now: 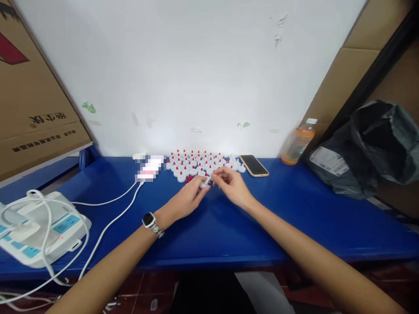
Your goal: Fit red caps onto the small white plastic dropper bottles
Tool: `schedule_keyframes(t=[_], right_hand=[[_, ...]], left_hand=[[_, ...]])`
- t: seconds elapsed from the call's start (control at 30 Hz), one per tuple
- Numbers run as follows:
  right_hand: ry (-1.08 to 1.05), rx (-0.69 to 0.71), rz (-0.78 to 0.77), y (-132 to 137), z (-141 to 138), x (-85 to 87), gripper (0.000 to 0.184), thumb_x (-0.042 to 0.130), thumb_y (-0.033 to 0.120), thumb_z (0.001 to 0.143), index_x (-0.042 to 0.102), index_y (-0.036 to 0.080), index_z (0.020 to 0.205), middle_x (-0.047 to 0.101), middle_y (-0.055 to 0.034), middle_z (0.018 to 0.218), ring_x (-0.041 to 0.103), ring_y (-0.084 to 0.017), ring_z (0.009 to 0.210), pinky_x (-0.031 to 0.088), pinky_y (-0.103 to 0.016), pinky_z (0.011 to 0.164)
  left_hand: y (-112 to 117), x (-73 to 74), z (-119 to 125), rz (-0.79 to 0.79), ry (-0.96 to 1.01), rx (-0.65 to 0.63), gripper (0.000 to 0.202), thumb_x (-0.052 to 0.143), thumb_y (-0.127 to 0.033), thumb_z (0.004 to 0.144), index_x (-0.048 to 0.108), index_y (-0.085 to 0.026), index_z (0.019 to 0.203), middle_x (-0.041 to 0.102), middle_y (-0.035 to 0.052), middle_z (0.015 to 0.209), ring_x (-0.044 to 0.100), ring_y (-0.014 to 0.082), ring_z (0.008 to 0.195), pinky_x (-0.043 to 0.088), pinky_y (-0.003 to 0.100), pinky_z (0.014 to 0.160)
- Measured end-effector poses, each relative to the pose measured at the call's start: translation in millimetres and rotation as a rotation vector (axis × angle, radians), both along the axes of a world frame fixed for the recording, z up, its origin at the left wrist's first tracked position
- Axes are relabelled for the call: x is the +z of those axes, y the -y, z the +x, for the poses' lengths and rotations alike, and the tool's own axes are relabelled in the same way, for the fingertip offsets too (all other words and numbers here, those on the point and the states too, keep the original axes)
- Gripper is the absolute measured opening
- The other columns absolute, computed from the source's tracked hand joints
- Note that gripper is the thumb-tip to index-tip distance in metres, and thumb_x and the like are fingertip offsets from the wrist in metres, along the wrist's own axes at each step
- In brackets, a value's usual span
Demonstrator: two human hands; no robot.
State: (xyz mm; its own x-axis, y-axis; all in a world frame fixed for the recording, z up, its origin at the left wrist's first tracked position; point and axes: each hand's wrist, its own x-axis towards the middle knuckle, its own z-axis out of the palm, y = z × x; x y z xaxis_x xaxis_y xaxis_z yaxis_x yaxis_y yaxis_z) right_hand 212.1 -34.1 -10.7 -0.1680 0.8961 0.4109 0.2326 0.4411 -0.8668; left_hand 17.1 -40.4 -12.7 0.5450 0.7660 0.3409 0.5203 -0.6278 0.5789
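My left hand (pixel 189 196) pinches a white nozzle cap (pixel 205 183) between thumb and fingers, its spout pointing up and to the right. Close beside the spout, my right hand (pixel 231 186) has its thumb and fingertips pressed together; whatever is in them is too small to make out. Behind both hands stand many white nozzle caps with red tips (pixel 193 163), grouped against the wall. Some loose red tips (pixel 189 179) lie just in front of them, partly hidden by my left hand. White caps without red tips (pixel 241 168) sit at the group's right end.
A phone (pixel 254 165) lies right of the caps. Further right are an orange drink bottle (pixel 299 141) and a black plastic bag (pixel 353 152). At left, white cables cross the blue table (pixel 209 235) near a power strip (pixel 49 231). A cardboard box (pixel 39 96) stands behind.
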Motion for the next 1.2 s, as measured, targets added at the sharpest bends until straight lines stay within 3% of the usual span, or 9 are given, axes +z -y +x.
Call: schedule_keyframes(t=[0.13,0.23,0.37,0.47,0.53,0.7,0.83,0.97,1.2], right_hand=[[0.515,-0.108,0.106,-20.0,-28.4,3.1,0.019,0.056,0.036,0.093,0.066,0.020,0.096,0.068,-0.0028,0.074,0.062,-0.018,0.068,0.043,-0.028,0.064],[0.886,-0.206,0.154,-28.6,-48.3,3.8,0.022,0.058,0.034,0.092,0.068,0.019,0.104,0.072,-0.0095,0.083,0.067,-0.025,0.078,0.043,-0.032,0.066],[1.019,-0.239,0.169,-30.0,-62.7,0.5,0.018,0.054,0.028,0.094,0.069,0.019,0.096,0.073,-0.0132,0.093,0.069,-0.027,0.084,0.043,-0.033,0.068],[0.859,-0.246,0.184,-25.1,-57.5,-0.2,0.014,0.056,0.028,0.093,0.068,0.021,0.092,0.073,-0.0093,0.098,0.068,-0.022,0.082,0.044,-0.030,0.068],[0.631,-0.211,0.168,-20.0,-48.9,-0.4,0.014,0.057,0.032,0.093,0.066,0.021,0.091,0.072,-0.0061,0.095,0.067,-0.018,0.074,0.045,-0.029,0.066],[-0.010,0.056,-0.088,-7.9,-33.1,-7.8,0.029,0.061,0.048,0.089,0.065,0.019,0.094,0.070,-0.0028,0.080,0.060,-0.012,0.053,0.045,-0.025,0.048],[-0.134,0.134,-0.181,-4.7,-35.5,-14.6,0.037,0.070,0.053,0.080,0.070,0.018,0.089,0.062,0.0023,0.064,0.045,-0.007,0.042,0.035,-0.022,0.039],[-0.270,0.217,-0.227,-5.4,-40.9,-14.1,0.038,0.079,0.051,0.071,0.067,0.018,0.085,0.064,0.0029,0.064,0.051,-0.008,0.048,0.040,-0.022,0.045],[-0.395,0.100,-0.282,-3.1,-47.4,-9.3,0.043,0.084,0.053,0.063,0.059,0.019,0.069,0.066,0.0002,0.063,0.052,-0.009,0.048,0.042,-0.024,0.047]], left_hand=[[-1.2,-0.9,-41.6,-0.040,-0.051,0.185,0.031,0.026,-0.042,0.104,0.047,-0.020,0.110,0.060,0.0077,0.107,0.060,0.0211,0.098,0.046,0.037,0.089],[-3.8,-1.4,-51.5,-0.062,-0.109,0.233,0.028,0.026,-0.044,0.103,0.044,-0.022,0.104,0.059,0.0067,0.107,0.060,0.0218,0.097,0.047,0.038,0.086],[-9.2,-7.3,-49.5,-0.029,-0.168,0.227,0.024,0.032,-0.044,0.101,0.041,-0.022,0.099,0.058,0.0053,0.102,0.060,0.0218,0.090,0.046,0.037,0.079],[-8.3,-11.1,-49.1,-0.024,-0.152,0.208,0.025,0.031,-0.044,0.102,0.042,-0.022,0.101,0.059,0.0051,0.101,0.060,0.0213,0.088,0.046,0.036,0.076],[-4.2,-11.5,-48.1,-0.033,-0.140,0.197,0.026,0.030,-0.045,0.102,0.043,-0.022,0.105,0.060,0.0053,0.100,0.060,0.0217,0.087,0.046,0.036,0.075],[8.5,-7.7,-38.2,-0.036,-0.102,0.138,0.024,0.033,-0.041,0.102,0.045,-0.023,0.110,0.061,0.0060,0.101,0.062,0.0223,0.091,0.047,0.036,0.077],[13.2,-6.3,-32.1,-0.029,-0.102,0.106,0.023,0.032,-0.040,0.102,0.047,-0.022,0.107,0.060,0.0063,0.103,0.061,0.0216,0.090,0.047,0.036,0.079],[14.7,-6.9,-31.5,-0.062,-0.060,0.069,0.024,0.034,-0.041,0.102,0.047,-0.022,0.110,0.062,0.0055,0.101,0.061,0.0207,0.089,0.047,0.036,0.080],[14.5,-9.1,-24.1,-0.089,0.034,-0.005,0.026,0.031,-0.040,0.103,0.047,-0.021,0.112,0.062,0.0083,0.109,0.061,0.0209,0.098,0.049,0.038,0.091]])
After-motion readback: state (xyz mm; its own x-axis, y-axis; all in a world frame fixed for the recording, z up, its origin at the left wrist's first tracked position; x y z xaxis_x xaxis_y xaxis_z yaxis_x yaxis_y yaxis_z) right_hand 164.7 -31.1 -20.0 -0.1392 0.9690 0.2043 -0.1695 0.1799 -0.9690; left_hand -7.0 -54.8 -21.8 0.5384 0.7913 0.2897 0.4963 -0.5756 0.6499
